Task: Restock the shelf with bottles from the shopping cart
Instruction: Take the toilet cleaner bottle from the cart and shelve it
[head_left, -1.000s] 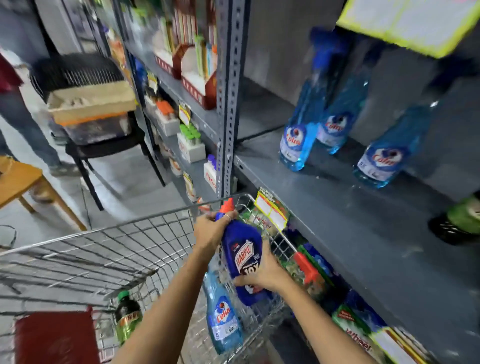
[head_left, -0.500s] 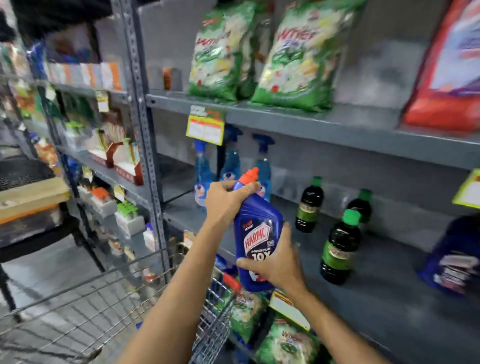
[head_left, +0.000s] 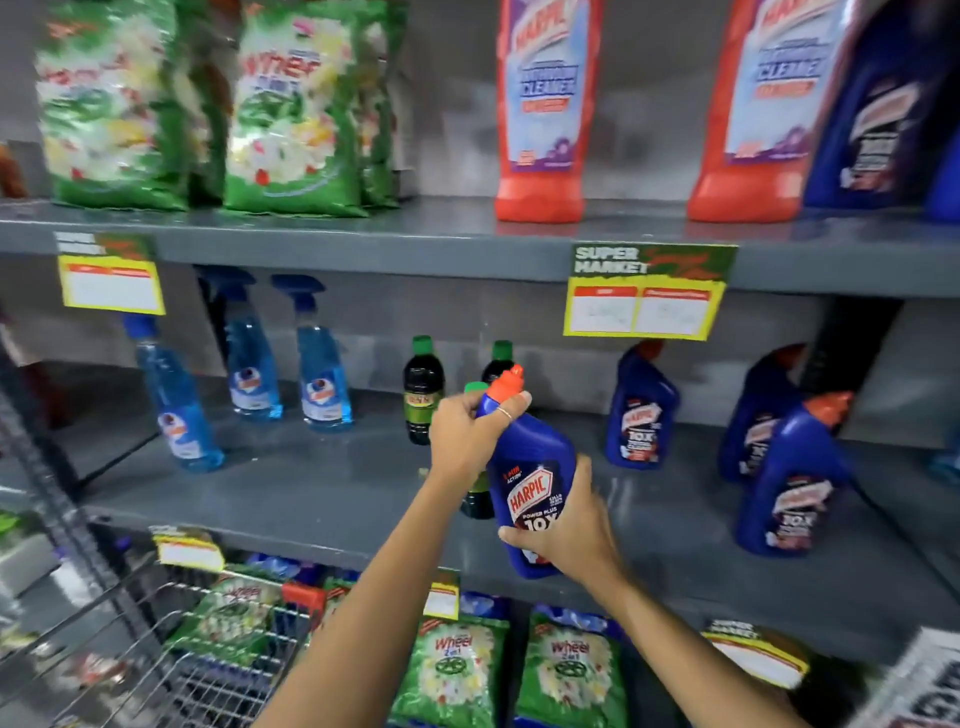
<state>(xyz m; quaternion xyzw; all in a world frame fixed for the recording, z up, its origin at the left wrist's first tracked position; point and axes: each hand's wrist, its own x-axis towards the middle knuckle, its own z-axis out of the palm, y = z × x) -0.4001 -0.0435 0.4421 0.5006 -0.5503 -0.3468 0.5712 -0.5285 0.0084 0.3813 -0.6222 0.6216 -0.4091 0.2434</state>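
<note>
I hold the bottle tilted above the shelf: left hand closed round its neck, right hand cupping the base. Risk: it may clip the green-capped bottle behind, toppling it.

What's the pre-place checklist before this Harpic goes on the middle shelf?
1. Left hand grip on neck: ok.
2. Right hand under base of blue Harpic bottle: ok.
3. Cap on: ok.
4. Bare middle shelf between held bottle and shelved Harpic bottles: ok.
5. Green-capped dark bottles right behind left hand, knock risk: not ok.
6. Bottle upright: not ok, tilted.
</note>
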